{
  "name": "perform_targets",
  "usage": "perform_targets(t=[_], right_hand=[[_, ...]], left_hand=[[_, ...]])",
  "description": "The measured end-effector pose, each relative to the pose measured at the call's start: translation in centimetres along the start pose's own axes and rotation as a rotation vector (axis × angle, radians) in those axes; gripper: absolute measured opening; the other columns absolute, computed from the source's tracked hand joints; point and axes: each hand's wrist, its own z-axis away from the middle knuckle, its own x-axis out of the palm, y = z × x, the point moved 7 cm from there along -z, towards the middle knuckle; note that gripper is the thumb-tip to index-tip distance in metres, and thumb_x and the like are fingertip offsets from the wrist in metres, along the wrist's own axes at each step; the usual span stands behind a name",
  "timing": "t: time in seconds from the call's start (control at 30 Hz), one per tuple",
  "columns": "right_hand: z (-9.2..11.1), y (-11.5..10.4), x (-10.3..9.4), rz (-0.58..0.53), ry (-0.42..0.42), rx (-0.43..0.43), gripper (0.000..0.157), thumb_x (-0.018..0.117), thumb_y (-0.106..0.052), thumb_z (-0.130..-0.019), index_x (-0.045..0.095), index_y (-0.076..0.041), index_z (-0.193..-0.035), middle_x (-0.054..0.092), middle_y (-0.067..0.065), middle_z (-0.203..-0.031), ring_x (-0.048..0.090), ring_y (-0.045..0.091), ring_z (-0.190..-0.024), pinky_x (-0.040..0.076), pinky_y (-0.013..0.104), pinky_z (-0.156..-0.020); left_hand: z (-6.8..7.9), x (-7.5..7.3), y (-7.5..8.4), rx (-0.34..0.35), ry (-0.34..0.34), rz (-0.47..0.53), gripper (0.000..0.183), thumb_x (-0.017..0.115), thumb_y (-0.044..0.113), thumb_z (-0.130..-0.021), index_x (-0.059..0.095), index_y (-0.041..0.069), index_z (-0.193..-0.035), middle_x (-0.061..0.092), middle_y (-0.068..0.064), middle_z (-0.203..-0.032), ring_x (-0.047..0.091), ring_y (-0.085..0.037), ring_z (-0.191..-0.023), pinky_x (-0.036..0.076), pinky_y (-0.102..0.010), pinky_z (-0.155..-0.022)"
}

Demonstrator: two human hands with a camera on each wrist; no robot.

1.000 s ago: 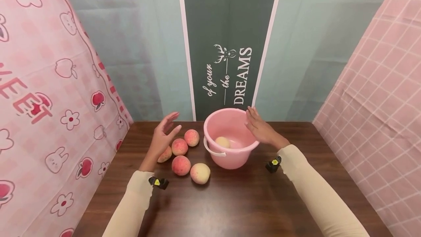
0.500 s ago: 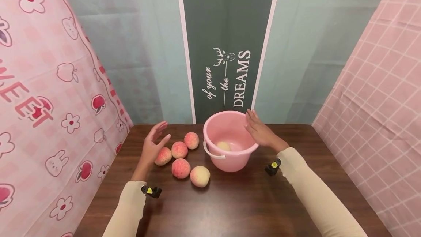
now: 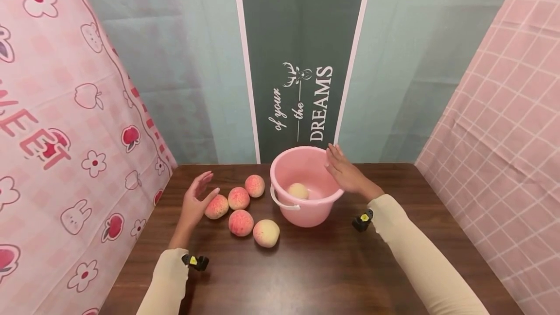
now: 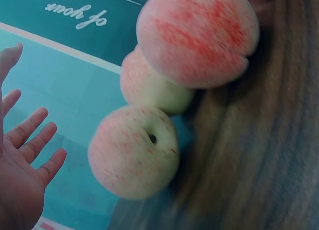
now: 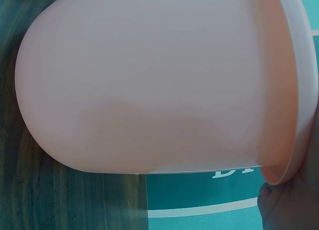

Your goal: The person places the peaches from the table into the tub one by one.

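Observation:
My left hand (image 3: 195, 203) hovers just left of the leftmost peach (image 3: 217, 207), its fingers spread and holding nothing. In the left wrist view that hand (image 4: 25, 165) is apart from a pale, red-speckled peach (image 4: 132, 155). Several more peaches lie on the table, including a mostly yellow one (image 3: 266, 233) nearest me and a redder one (image 3: 241, 223) beside it. My right hand (image 3: 347, 171) rests with straight fingers against the right rim of a pink bucket (image 3: 302, 215). One pale peach (image 3: 298, 191) lies inside the bucket. The right wrist view shows the bucket wall (image 5: 149, 80) up close.
The bucket's white handle (image 3: 285, 204) hangs down on its left side. A dark wooden table (image 3: 306, 276) carries everything. Behind it hangs a green cloth (image 3: 302, 23) with white lettering; pink cloths stand along the left (image 3: 57, 111) and right (image 3: 503, 135) sides.
My left hand has drawn left and towards me, uncovering the leftmost peach, which it partly hid before. My right hand stays on the bucket's rim.

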Motion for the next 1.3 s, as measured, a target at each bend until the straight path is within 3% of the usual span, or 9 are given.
perform_targets(t=[0.17, 0.43, 0.63, 0.8, 1.0, 1.1, 1.17, 1.3], right_hand=[[0.2, 0.0, 0.0, 0.0, 0.005, -0.005, 0.061, 0.032, -0.031, -0.111, 0.013, -0.001, -0.16, 0.001, 0.015, -0.17, -0.01, 0.032, -0.155, 0.011, 0.063, -0.12], [0.3, 0.3, 0.0, 0.006, 0.009, -0.004, 0.062, 0.033, -0.033, -0.111, 0.012, -0.001, -0.16, 0.0, 0.014, -0.17, -0.009, 0.033, -0.155, 0.01, 0.064, -0.12], [0.2, 0.3, 0.2, 0.009, 0.013, -0.01, 0.061, 0.033, -0.031, -0.111, 0.014, 0.0, -0.16, 0.002, 0.015, -0.169, -0.007, 0.034, -0.155, 0.011, 0.065, -0.119], [0.3, 0.2, 0.4, -0.01, 0.017, -0.008, 0.061, 0.034, -0.03, -0.111, 0.015, 0.0, -0.16, 0.002, 0.015, -0.169, -0.008, 0.034, -0.155, 0.011, 0.064, -0.119], [0.3, 0.3, 0.4, -0.008, 0.016, -0.007, 0.064, 0.03, -0.037, -0.111, 0.014, 0.0, -0.16, 0.001, 0.014, -0.169, -0.008, 0.034, -0.155, 0.01, 0.065, -0.119], [0.3, 0.3, 0.4, -0.014, 0.021, -0.006, 0.061, 0.033, -0.032, -0.111, 0.014, 0.0, -0.16, 0.001, 0.015, -0.169, -0.008, 0.034, -0.155, 0.011, 0.065, -0.119], [0.3, 0.2, 0.3, -0.018, 0.02, -0.005, 0.061, 0.034, -0.03, -0.111, 0.014, -0.001, -0.16, 0.001, 0.015, -0.17, -0.008, 0.034, -0.155, 0.011, 0.065, -0.119], [0.3, 0.2, 0.3, -0.019, 0.017, -0.006, 0.061, 0.035, -0.029, -0.111, 0.014, -0.001, -0.16, 0.001, 0.014, -0.17, -0.008, 0.035, -0.155, 0.011, 0.065, -0.119]], left_hand=[[0.5, -0.5, -3.2, -0.044, 0.021, -0.011, 0.059, 0.076, 0.01, -0.092, 0.051, 0.009, -0.146, 0.056, -0.019, -0.143, 0.048, -0.038, -0.135, 0.032, -0.063, -0.113], [1.6, -0.3, -5.1, -0.082, -0.007, -0.066, 0.068, 0.082, 0.016, -0.087, 0.051, 0.015, -0.147, 0.054, -0.016, -0.145, 0.047, -0.032, -0.136, 0.038, -0.058, -0.108], [2.5, 0.0, -6.2, -0.12, -0.033, -0.058, 0.071, 0.082, 0.012, -0.086, 0.047, 0.01, -0.148, 0.051, -0.022, -0.146, 0.044, -0.037, -0.138, 0.033, -0.058, -0.114], [3.1, 0.3, -5.8, -0.124, -0.045, -0.027, 0.071, 0.08, 0.002, -0.086, 0.046, 0.002, -0.147, 0.05, -0.027, -0.144, 0.042, -0.043, -0.139, 0.026, -0.06, -0.117], [3.9, 0.4, -3.6, -0.13, -0.058, -0.086, 0.072, 0.081, 0.002, -0.085, 0.045, -0.004, -0.146, 0.052, -0.027, -0.142, 0.044, -0.044, -0.137, 0.031, -0.061, -0.114], [4.1, 0.4, -3.4, -0.141, -0.062, -0.094, 0.074, 0.082, 0.001, -0.083, 0.045, -0.003, -0.147, 0.051, -0.028, -0.143, 0.045, -0.044, -0.136, 0.034, -0.06, -0.113], [4.2, 0.4, -3.7, -0.167, -0.065, -0.104, 0.076, 0.084, 0.003, -0.082, 0.045, -0.001, -0.148, 0.05, -0.027, -0.145, 0.046, -0.042, -0.136, 0.039, -0.054, -0.112], [4.3, 0.3, -5.8, -0.2, -0.069, -0.093, 0.084, 0.088, 0.01, -0.079, 0.044, 0.005, -0.15, 0.049, -0.022, -0.149, 0.047, -0.035, -0.136, 0.044, -0.022, -0.104]])
